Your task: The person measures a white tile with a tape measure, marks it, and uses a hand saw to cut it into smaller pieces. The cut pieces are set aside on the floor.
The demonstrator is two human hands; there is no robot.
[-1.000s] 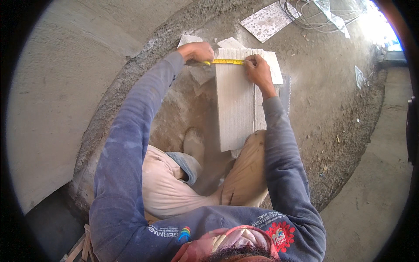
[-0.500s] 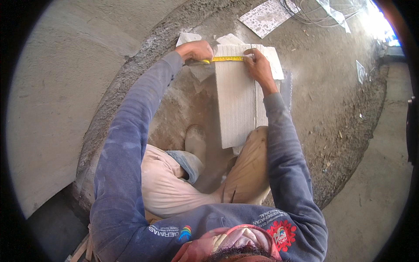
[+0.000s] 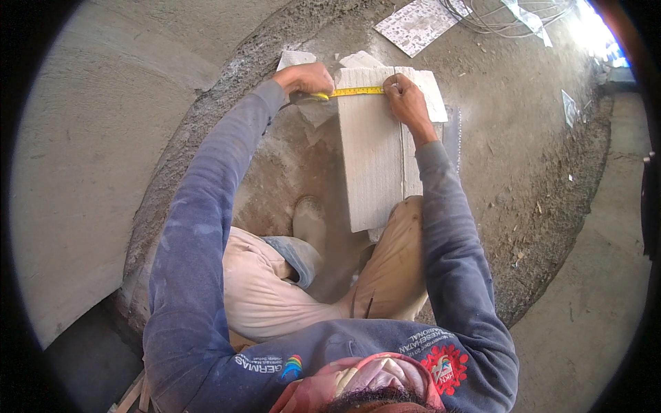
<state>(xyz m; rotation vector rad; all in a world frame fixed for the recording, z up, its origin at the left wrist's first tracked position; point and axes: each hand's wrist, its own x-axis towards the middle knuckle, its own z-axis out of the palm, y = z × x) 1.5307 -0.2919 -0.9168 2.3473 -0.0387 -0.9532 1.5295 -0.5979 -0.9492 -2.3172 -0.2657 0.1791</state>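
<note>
A person in a dusty blue sweatshirt stretches a yellow tape measure across a pale block. The left grip is curled closed on one end of the tape, just off the block's left edge; the right grip is pinched narrow on the tape over the block. Which of the two has the case cannot be told. The block lies between the grips and runs back from them toward the body, its near end beside the right knee. Just right of the right grip sits a grey, toothed blade; beyond it, a speckled tile. The step in hand appears to be measuring the block's width; the next move calls for a taut, straight tape and a steady right fingertip at the reading.
</note>
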